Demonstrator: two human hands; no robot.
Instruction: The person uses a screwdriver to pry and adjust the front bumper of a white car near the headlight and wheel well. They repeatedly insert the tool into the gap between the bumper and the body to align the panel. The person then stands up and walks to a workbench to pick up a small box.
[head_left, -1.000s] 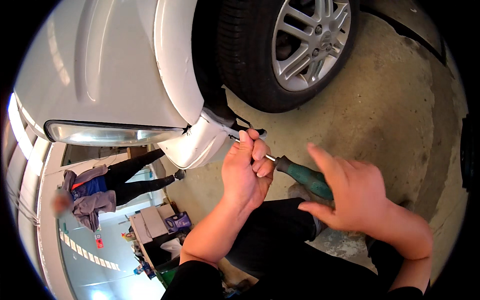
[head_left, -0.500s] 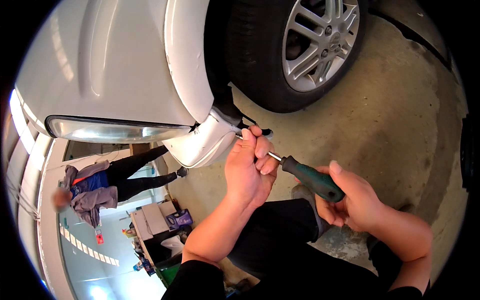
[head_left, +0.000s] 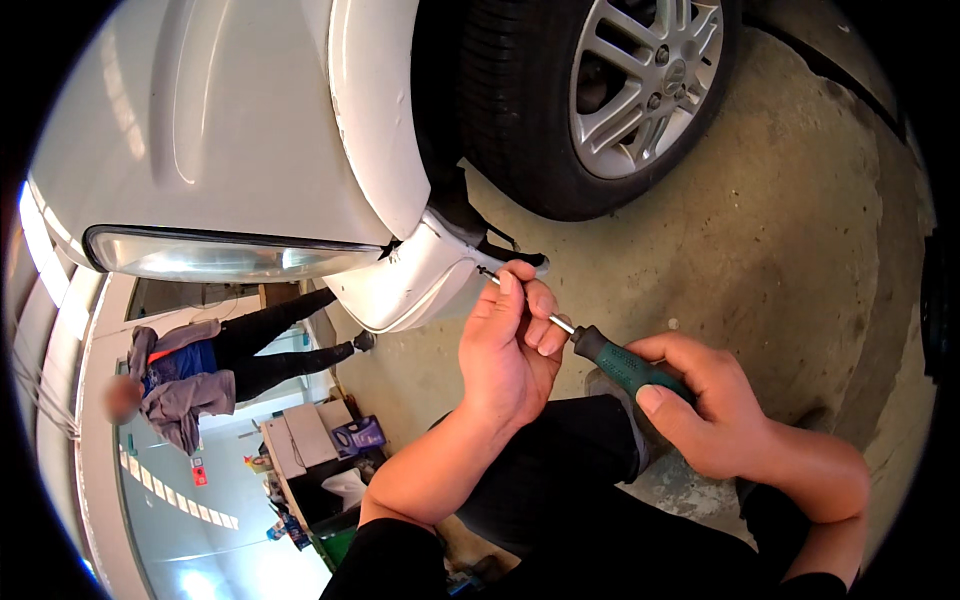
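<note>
Both hands now meet on one tool: my right hand (head_left: pixel 725 410) has closed fully around the green-and-black handle of the screwdriver (head_left: pixel 620 362), where a second ago it hung open and flat beside it, fingers spread, and half a second ago it was only just wrapping on. My left hand (head_left: pixel 510 345) pinches the bare steel shaft between thumb and fingertips, guiding the tip to the lower edge of the white front bumper (head_left: pixel 420 280), right where the black wheel-arch liner (head_left: pixel 470 215) meets it. I judge the tool is now gripped well enough to turn or press, the left hand steering and the right driving; whether the tip is seated in a fastener I cannot tell, since my fingers cover it

Largest around the work is the white car body (head_left: pixel 200 120) filling the upper left, its headlight (head_left: pixel 230 255) a long clear strip below. Next, the front tyre with its silver alloy wheel (head_left: pixel 640 85), close above the hands and crowding the approach from that side. Stained concrete floor (head_left: pixel 780 250) spreads to the right. A glossy panel at lower left reflects a standing person (head_left: pixel 190 375) in dark trousers, well apart from me, along with boxes (head_left: pixel 310 430) and clutter. My dark-trousered knee (head_left: pixel 560 470) sits under both forearms
</note>
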